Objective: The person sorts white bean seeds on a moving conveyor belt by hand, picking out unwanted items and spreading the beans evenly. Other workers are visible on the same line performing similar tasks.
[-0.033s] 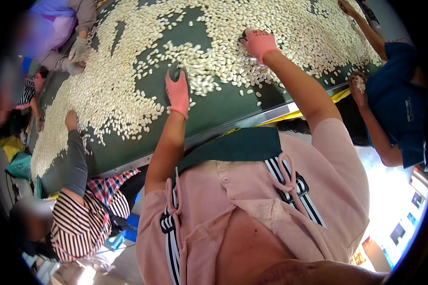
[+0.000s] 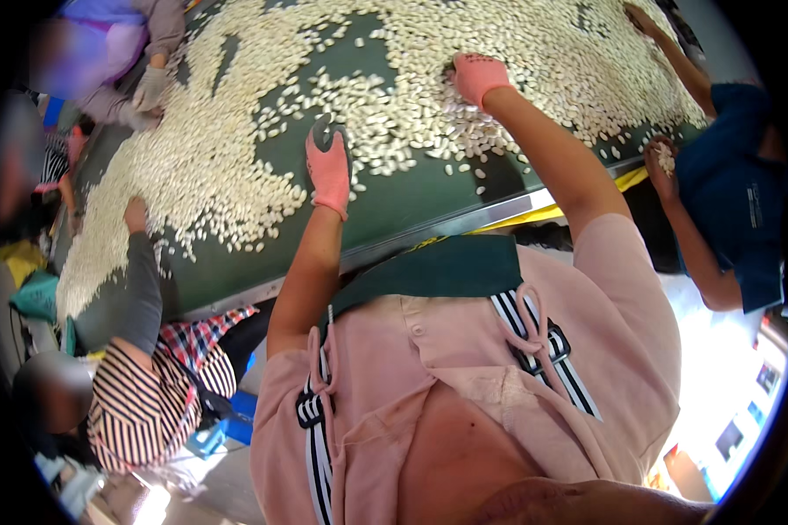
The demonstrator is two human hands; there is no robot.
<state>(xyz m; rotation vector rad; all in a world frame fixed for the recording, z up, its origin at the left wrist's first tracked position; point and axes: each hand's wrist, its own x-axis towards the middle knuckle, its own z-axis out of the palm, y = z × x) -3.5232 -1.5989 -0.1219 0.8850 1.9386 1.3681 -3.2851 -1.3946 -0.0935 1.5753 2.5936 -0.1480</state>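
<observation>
Large white beans (image 2: pixel 228 153) are strewn across a dark green table surface (image 2: pixel 359 57). My left hand (image 2: pixel 328 171), in a pink glove with dark grey fingers and palm, is over the surface beside a loose patch of beans (image 2: pixel 368 118). Its fingers bend in a C with the thumb apart, and no bean shows between them. Farther out to the right, my right hand (image 2: pixel 481 80) wears a matching glove, back upward. Its fingers curl down among the beans; the tips are hidden, so anything in them cannot be seen.
A metal edge (image 2: pixel 490 210) with a yellow strip runs along the near side. Co-workers' hands are on the beans at left, including a gloved hand (image 2: pixel 151 87) and a bare hand (image 2: pixel 135 214). At right, a co-worker's hand (image 2: pixel 663 162) holds some beans.
The fingers of my right hand have drawn in more tightly. Beans between my hands have shifted and lie more spread out. My left hand has hardly moved.
</observation>
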